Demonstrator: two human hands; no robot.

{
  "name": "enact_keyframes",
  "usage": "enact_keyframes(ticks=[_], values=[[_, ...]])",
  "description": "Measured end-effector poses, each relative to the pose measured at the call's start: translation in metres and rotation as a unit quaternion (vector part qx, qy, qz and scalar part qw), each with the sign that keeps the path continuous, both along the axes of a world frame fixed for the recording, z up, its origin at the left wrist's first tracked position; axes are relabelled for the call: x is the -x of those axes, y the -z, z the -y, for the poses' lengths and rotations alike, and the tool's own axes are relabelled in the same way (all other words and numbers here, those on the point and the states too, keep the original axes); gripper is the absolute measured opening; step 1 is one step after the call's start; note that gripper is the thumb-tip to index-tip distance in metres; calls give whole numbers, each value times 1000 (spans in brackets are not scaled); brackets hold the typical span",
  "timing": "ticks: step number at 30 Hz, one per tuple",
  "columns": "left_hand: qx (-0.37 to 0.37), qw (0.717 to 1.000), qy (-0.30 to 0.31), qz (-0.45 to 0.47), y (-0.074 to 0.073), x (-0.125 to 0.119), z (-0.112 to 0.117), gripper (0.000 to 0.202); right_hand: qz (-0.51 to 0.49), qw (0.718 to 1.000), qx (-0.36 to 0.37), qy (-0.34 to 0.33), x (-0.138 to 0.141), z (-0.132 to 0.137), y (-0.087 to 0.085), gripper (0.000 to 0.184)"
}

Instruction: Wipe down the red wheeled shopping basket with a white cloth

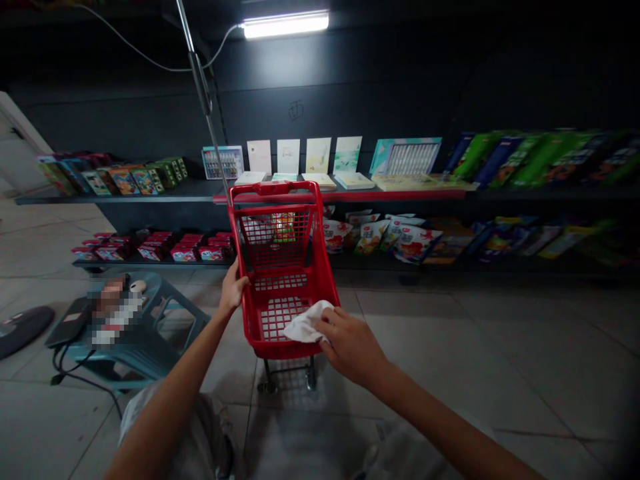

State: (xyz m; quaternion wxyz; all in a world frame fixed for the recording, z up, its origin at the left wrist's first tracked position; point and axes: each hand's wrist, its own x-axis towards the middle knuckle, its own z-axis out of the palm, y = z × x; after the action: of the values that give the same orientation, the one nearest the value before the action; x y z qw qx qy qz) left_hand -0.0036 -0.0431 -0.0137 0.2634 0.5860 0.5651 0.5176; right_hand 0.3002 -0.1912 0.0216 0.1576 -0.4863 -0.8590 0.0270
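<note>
A small red shopping cart (320,260) stands on the tiled floor in front of me. My left hand (233,291) grips its left rim, fingers wrapped round the edge. My right hand (350,343) is closed on a crumpled white cloth (306,325) and presses it against the near right rim of the cart. The cart's mesh basket is mostly bare; a colourful packet shows through its far wall.
A blue plastic stool (165,327) with a black device and cables stands at the left. Dark two-level shelves (350,195) along the wall carry boxes, cards and snack bags. A metal pole (203,87) rises behind the cart. A round black object (23,328) lies far left.
</note>
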Motion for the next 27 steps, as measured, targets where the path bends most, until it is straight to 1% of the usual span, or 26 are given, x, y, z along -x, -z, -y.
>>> enact_keyframes(ticks=[2, 5, 6, 8, 11, 13, 15, 16, 17, 18, 19, 20, 22, 23, 24, 25, 26, 27], values=[[11, 1000, 23, -15, -2, 2, -3, 83, -8, 1000, -3, -8, 7, -4, 1, 32], [26, 998, 54, 16, -6, 2, -9, 83, -18, 1000, -9, -21, 16, -10, 3, 28], [27, 998, 51, 29, -7, 1, -11, 82, -22, 999, -9, -22, 19, -11, 4, 26], [28, 999, 25, 35, -8, 0, -16, 77, -34, 999, 0, -18, 25, -13, 3, 23], [43, 999, -11, 11, -8, 1, -23, 71, -68, 996, 43, -27, 39, -14, 1, 24], [49, 999, -22, -5, -9, 2, -24, 68, -108, 989, 80, -69, 54, -17, 1, 27], [48, 998, -26, -18, -10, 0, -22, 65, -177, 970, 119, -114, 72, -25, 1, 28], [46, 998, -27, -21, -11, -2, -20, 63, -228, 956, 141, -117, 82, -33, 2, 27], [43, 999, -24, -23, -12, -4, -18, 62, -291, 937, 165, -101, 91, -44, 2, 25], [40, 999, -21, -23, -13, -6, -15, 60, -364, 909, 188, -71, 100, -59, 2, 23], [38, 999, -17, -24, -14, -9, -13, 59, -441, 872, 210, -33, 107, -77, 2, 23], [39, 999, -10, -28, -15, -11, -11, 58, -516, 826, 227, 4, 114, -98, 2, 25], [50, 997, -11, -51, -16, -14, -9, 57, -632, 733, 248, 38, 126, -146, 0, 33], [60, 996, -21, -66, -17, -15, -9, 57, -663, 702, 255, 50, 131, -171, 0, 35], [74, 993, -35, -82, -17, -15, -10, 58, -682, 684, 253, 59, 135, -195, 0, 37], [89, 990, -49, -97, -17, -16, -11, 59, -688, 677, 252, 70, 140, -217, -1, 36], [101, 987, -60, -107, -17, -16, -12, 60, -691, 675, 249, 77, 145, -237, -1, 35], [108, 986, -63, -115, -17, -16, -13, 61, -686, 680, 244, 82, 150, -255, -1, 36]])
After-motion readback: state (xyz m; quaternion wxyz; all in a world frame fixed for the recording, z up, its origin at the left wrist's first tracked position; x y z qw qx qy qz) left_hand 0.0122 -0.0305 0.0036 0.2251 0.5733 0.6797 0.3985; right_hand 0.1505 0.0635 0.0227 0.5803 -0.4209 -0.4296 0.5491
